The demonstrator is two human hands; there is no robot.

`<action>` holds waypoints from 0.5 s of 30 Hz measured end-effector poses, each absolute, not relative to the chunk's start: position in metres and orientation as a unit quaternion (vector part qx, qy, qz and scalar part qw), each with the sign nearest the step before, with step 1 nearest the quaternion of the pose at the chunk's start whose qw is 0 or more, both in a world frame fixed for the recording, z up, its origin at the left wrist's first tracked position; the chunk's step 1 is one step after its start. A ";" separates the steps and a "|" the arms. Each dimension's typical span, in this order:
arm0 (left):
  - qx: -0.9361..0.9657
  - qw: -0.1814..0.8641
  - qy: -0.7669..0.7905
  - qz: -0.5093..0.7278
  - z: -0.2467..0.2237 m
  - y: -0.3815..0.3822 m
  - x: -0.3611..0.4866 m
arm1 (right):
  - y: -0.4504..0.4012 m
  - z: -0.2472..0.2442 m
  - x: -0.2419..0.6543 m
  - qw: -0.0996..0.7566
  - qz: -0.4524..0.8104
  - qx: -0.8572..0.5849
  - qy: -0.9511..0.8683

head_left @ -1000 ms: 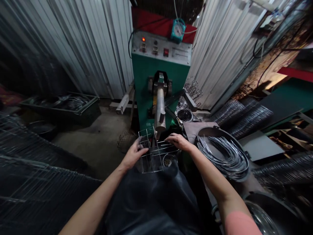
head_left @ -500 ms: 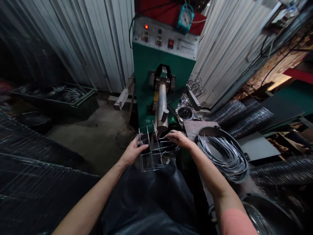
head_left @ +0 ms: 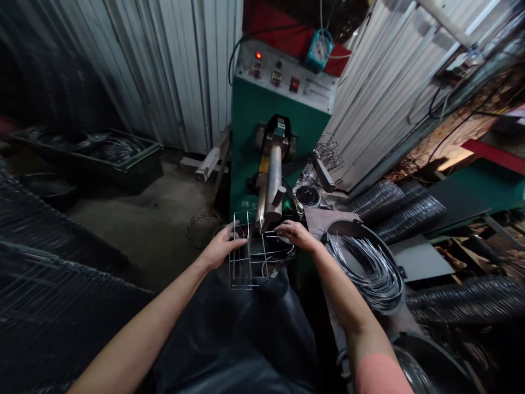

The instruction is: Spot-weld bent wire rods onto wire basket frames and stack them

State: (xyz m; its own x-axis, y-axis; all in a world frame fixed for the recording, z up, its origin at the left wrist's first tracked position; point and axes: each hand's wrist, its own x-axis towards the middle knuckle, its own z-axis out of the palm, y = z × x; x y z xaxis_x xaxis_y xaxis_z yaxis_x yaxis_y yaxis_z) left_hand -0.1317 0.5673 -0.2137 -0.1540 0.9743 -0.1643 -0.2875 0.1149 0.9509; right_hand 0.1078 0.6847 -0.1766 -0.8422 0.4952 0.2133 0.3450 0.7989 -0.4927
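While the fingers (head_left: pixel 234 232) of the left hand (head_left: pixel 221 249) curl shut on the side of a wire frame (head_left: pixel 248 257), the fingers (head_left: pixel 283 229) of the right hand (head_left: pixel 298 236) lie bent on its other side, gripping or not I cannot tell, just below a green machine's (head_left: pixel 246 137) metal arm (head_left: pixel 275 178), near a coil of wire (head_left: pixel 361 268).
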 end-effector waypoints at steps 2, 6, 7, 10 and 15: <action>0.330 0.561 0.502 0.569 -0.214 0.568 -0.132 | 0.687 -0.178 0.107 0.166 0.228 -0.226 -0.932; 0.340 0.553 0.496 0.577 -0.214 0.570 -0.133 | 0.684 -0.176 0.106 0.162 0.233 -0.225 -0.932; 0.350 0.549 0.490 0.580 -0.214 0.570 -0.133 | 0.681 -0.175 0.107 0.171 0.226 -0.229 -0.931; 0.367 0.551 0.481 0.575 -0.213 0.569 -0.133 | 0.661 -0.177 0.111 0.243 0.173 -0.300 -0.906; 0.348 0.551 0.513 0.559 -0.207 0.569 -0.133 | 0.629 -0.194 0.117 0.321 0.078 -0.426 -0.842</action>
State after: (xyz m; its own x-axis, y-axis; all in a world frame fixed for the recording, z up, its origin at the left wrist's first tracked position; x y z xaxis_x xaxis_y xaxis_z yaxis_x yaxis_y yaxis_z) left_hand -0.1331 0.5692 -0.2074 -0.1506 0.9729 -0.1752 -0.2586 0.1323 0.9569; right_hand 0.1170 0.6289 -0.1937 -0.4301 0.7680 0.4746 0.6680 0.6244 -0.4050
